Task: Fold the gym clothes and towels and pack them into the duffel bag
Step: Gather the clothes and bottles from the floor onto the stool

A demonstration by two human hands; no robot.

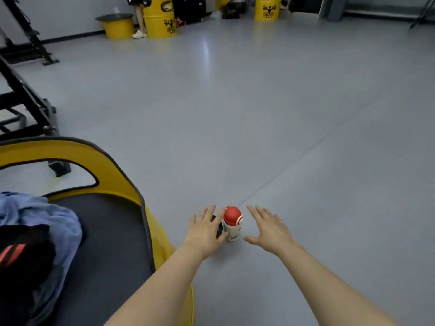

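Clothes and towels lie bunched and unfolded at the lower left: a blue towel (40,222) is crumpled on the dark seat of a yellow-rimmed stool (113,170), with a black garment (26,252) bearing red stripes heaped on and in front of it. No duffel bag appears in this view. Behind the stool, at the far left, stands a black metal frame (26,97).

Moving right, the left hand (206,229) reaches out over the grey floor (259,114), palm down, fingers straight and slightly spread; it grips nothing. Under it a dark round object (219,228) shows only in part, and whether the hand touches it cannot be told. Just beside that stands a small upright bottle (232,223) with a red cap and a white printed body. The left thumb appears to be at the bottle's base, though contact is not certain. The right hand (268,229) hovers just right of the bottle, apart from it, fingers likewise straight and spread, holding nothing.

At the far end of the room stand yellow barrels (160,22), with a person's legs beside one of them.

Judgement of step: folding is not begun, since the fabric is still in a heap; both hands are occupied at the bottle, a side matter to the task. The next move would call for turning back left to the pile, lifting one piece free and spreading it flat, and for locating the bag.
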